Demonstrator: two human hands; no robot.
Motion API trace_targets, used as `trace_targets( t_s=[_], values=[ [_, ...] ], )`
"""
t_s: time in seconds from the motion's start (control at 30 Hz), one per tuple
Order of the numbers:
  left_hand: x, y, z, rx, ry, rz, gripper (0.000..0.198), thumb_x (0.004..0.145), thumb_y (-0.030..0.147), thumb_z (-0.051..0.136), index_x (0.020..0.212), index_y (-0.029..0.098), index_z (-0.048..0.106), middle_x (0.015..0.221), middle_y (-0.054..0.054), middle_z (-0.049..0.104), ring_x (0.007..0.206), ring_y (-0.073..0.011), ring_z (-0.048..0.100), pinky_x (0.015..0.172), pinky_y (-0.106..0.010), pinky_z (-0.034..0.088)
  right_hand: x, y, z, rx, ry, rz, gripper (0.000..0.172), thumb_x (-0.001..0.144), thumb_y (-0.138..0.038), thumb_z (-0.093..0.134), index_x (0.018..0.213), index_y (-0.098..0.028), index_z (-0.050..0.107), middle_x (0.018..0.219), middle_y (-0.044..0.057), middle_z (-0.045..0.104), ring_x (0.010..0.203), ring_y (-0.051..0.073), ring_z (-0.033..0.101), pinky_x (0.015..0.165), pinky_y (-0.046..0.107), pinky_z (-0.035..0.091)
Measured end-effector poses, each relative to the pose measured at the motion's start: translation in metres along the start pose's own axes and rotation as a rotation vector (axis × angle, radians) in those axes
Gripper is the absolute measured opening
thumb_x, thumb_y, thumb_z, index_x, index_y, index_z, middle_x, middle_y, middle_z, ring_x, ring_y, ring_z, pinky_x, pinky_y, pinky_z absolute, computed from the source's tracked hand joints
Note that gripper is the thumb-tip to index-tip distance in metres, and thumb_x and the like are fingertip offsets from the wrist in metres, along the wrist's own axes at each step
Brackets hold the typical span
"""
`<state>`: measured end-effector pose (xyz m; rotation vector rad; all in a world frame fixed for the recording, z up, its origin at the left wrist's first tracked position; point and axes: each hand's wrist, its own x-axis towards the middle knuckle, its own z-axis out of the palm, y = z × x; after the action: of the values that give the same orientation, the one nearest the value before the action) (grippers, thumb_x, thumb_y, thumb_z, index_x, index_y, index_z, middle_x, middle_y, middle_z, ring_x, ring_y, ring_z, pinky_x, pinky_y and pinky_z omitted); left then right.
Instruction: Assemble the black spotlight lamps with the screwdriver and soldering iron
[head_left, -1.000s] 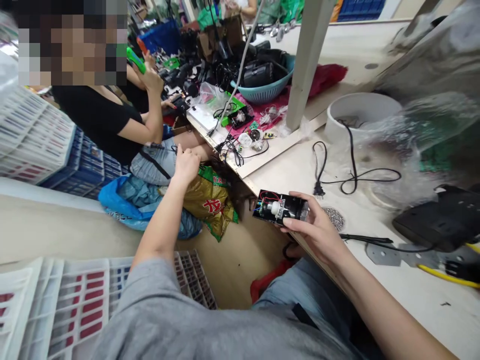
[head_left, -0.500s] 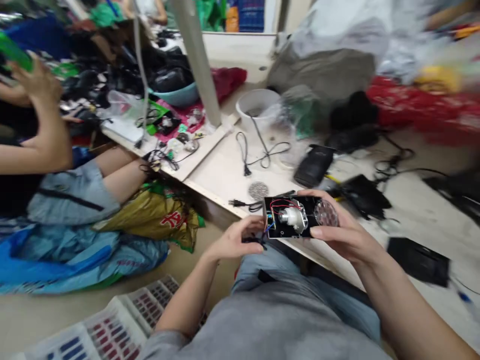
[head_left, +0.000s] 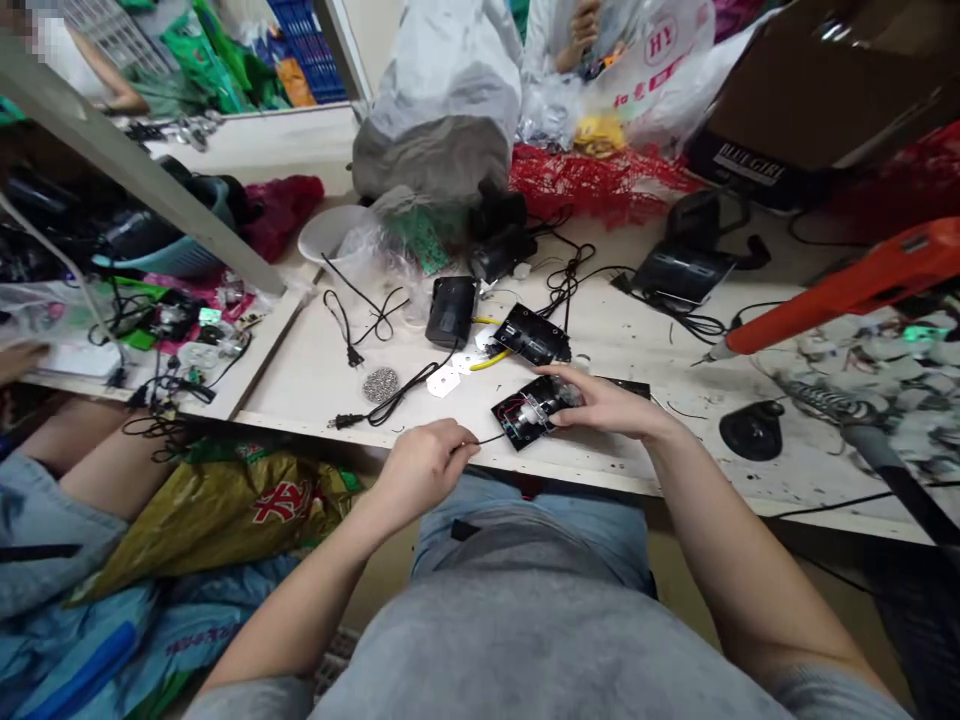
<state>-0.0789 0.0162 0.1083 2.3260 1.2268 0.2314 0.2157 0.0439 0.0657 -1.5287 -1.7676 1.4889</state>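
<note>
My right hand (head_left: 600, 402) grips the right end of an open black plastic housing (head_left: 517, 428) at the table's front edge. Inside the housing are a whitish motor unit (head_left: 534, 412) and thin red wires. My left hand (head_left: 429, 462) is closed, thumb against fingers, on a thin black cable (head_left: 491, 439) that runs to the housing's left side. Just behind the housing lies another black plastic shell (head_left: 534, 335). Yellow-handled pliers (head_left: 489, 361) lie partly under that shell. A black device (head_left: 452, 311) with a cord and plug stands to the left.
A round metal scouring pad (head_left: 381, 385) lies left of the plug. An orange electric screwdriver (head_left: 840, 290) reaches in from the right, above a soldering iron's coil holder (head_left: 814, 400) and many white parts. A white tub (head_left: 330, 240) stands behind. Another person's legs (head_left: 105, 455) are at left.
The view has swung right. The housing has come down from in front of me to the table edge, still in my right hand. My left hand has closed on the cable.
</note>
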Motion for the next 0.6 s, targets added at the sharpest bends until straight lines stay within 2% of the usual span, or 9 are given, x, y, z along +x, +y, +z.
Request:
trace_targets(
  t_s=[0.07, 0.13, 0.23, 0.3, 0.4, 0.5, 0.6],
  values=[
    [0.011, 0.016, -0.015, 0.312, -0.014, 0.098, 0.021, 0.093, 0.015, 0.054, 0.081, 0.017, 0.071, 0.077, -0.004, 0.068, 0.064, -0.0169, 0.06, 0.054, -0.027, 0.036, 0.002, 0.0, 0.004, -0.183, 0.088, -0.027, 0.069, 0.079, -0.026, 0.071, 0.145, -0.028, 0.052, 0.139, 0.012, 0.055, 0.129, 0.032, 0.055, 0.112, 0.053, 0.045],
    [0.023, 0.033, -0.024, 0.527, -0.016, 0.267, 0.026, 0.09, 0.005, 0.051, 0.072, 0.016, 0.066, 0.071, -0.005, 0.063, 0.061, -0.0173, 0.054, 0.052, -0.029, 0.031, 0.003, -0.001, 0.009, -0.284, 0.142, -0.031, 0.068, 0.082, -0.022, 0.067, 0.148, -0.029, 0.049, 0.136, 0.012, 0.055, 0.129, 0.031, 0.055, 0.113, 0.051, 0.044],
    [0.038, 0.05, -0.026, 0.667, 0.027, 0.537, 0.035, 0.091, -0.002, 0.045, 0.068, 0.016, 0.062, 0.07, -0.005, 0.06, 0.069, -0.0192, 0.054, 0.055, -0.032, 0.032, 0.001, -0.002, 0.016, -0.379, 0.229, -0.053, 0.069, 0.086, -0.015, 0.061, 0.151, -0.032, 0.046, 0.131, 0.011, 0.056, 0.122, 0.031, 0.059, 0.108, 0.052, 0.049],
    [0.044, 0.049, -0.022, 0.684, 0.069, 0.622, 0.038, 0.096, 0.001, 0.04, 0.069, 0.017, 0.061, 0.072, -0.005, 0.06, 0.072, -0.0191, 0.053, 0.056, -0.033, 0.032, -0.002, 0.001, 0.022, -0.444, 0.339, -0.088, 0.068, 0.086, -0.014, 0.06, 0.151, -0.03, 0.046, 0.128, 0.013, 0.057, 0.12, 0.033, 0.06, 0.105, 0.055, 0.051],
    [0.043, 0.024, -0.014, 0.638, 0.107, 0.598, 0.04, 0.102, 0.008, 0.036, 0.074, 0.019, 0.062, 0.075, -0.005, 0.062, 0.07, -0.0181, 0.051, 0.058, -0.034, 0.032, -0.014, 0.007, 0.036, -0.517, 0.594, -0.218, 0.061, 0.087, -0.013, 0.06, 0.146, -0.021, 0.051, 0.125, 0.017, 0.056, 0.118, 0.036, 0.058, 0.1, 0.057, 0.054],
    [0.036, -0.01, -0.003, 0.57, 0.1, 0.493, 0.031, 0.102, 0.012, 0.039, 0.092, 0.021, 0.067, 0.081, -0.005, 0.067, 0.071, -0.0182, 0.052, 0.062, -0.035, 0.033, -0.029, 0.007, 0.056, -0.509, 0.821, -0.406, 0.04, 0.092, -0.013, 0.057, 0.131, -0.019, 0.06, 0.111, 0.015, 0.061, 0.105, 0.031, 0.061, 0.091, 0.052, 0.057],
    [0.03, -0.028, 0.012, 0.517, 0.083, 0.368, 0.025, 0.097, 0.01, 0.045, 0.101, 0.021, 0.067, 0.09, -0.007, 0.07, 0.076, -0.0197, 0.056, 0.067, -0.036, 0.036, -0.038, 0.003, 0.077, -0.446, 0.818, -0.545, 0.023, 0.095, -0.011, 0.054, 0.113, -0.021, 0.065, 0.092, 0.008, 0.064, 0.089, 0.023, 0.063, 0.081, 0.041, 0.058]
  ],
)
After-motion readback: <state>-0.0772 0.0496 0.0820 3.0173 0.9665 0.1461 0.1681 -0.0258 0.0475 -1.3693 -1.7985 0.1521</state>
